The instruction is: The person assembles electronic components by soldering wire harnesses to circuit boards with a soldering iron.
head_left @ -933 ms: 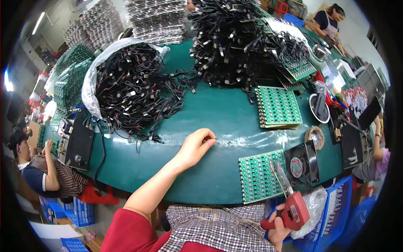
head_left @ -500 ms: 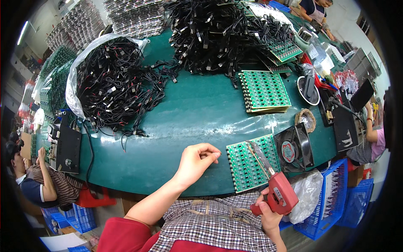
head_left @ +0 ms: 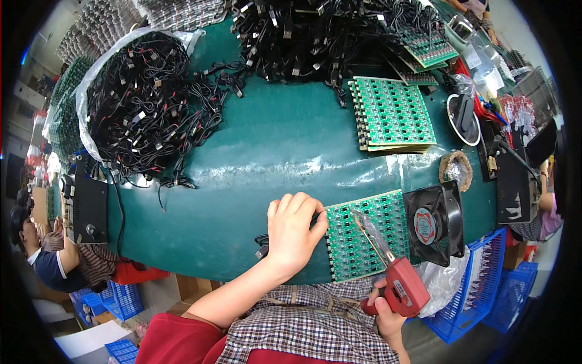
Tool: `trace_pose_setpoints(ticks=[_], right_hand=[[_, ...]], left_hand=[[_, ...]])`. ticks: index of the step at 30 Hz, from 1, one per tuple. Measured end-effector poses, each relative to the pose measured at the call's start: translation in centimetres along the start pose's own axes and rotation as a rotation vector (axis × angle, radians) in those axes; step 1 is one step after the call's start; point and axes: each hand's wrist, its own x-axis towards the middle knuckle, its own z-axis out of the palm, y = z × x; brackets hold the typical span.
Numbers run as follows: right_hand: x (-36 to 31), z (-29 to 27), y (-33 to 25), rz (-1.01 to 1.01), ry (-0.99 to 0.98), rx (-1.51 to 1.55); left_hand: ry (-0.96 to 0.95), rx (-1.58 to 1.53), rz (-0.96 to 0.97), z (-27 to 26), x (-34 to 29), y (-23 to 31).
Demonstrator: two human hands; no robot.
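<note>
My left hand (head_left: 294, 233) is closed in a pinch at the left edge of a green circuit board panel (head_left: 364, 249) lying near the table's front. A black cable (head_left: 261, 244) shows from behind this hand, beside the wrist; its end at the fingertips is hidden. My right hand (head_left: 388, 318) is wrapped round the handle of a red soldering gun (head_left: 405, 288). The gun's long metal tip (head_left: 368, 233) reaches over the panel; whether it touches the board I cannot tell.
A black fan (head_left: 427, 224) stands right of the panel, with a round brown-rimmed dish (head_left: 456, 171) behind. Farther back sits a stack of green panels (head_left: 394, 115). Black cables (head_left: 151, 109) fill a plastic bag at left; another cable heap (head_left: 297, 42) lies at the back. Co-workers sit at both sides.
My left hand has moved slightly up and right to the panel's edge, and a black cable now shows beside it. The soldering gun stays nearly in place. The view has shifted a little.
</note>
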Motion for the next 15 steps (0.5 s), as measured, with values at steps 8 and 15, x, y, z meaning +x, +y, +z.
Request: trace_pose_setpoints(ticks=[8,15], right_hand=[[1.1,-0.4,0.7,0.028,0.000,0.028],[1.1,-0.5,0.7,0.050,-0.027,-0.014]], left_hand=[[0.058,0.046,0.037,2.0,0.1,-0.1],[0.042,0.120,0.052,1.7,0.5,-0.1]])
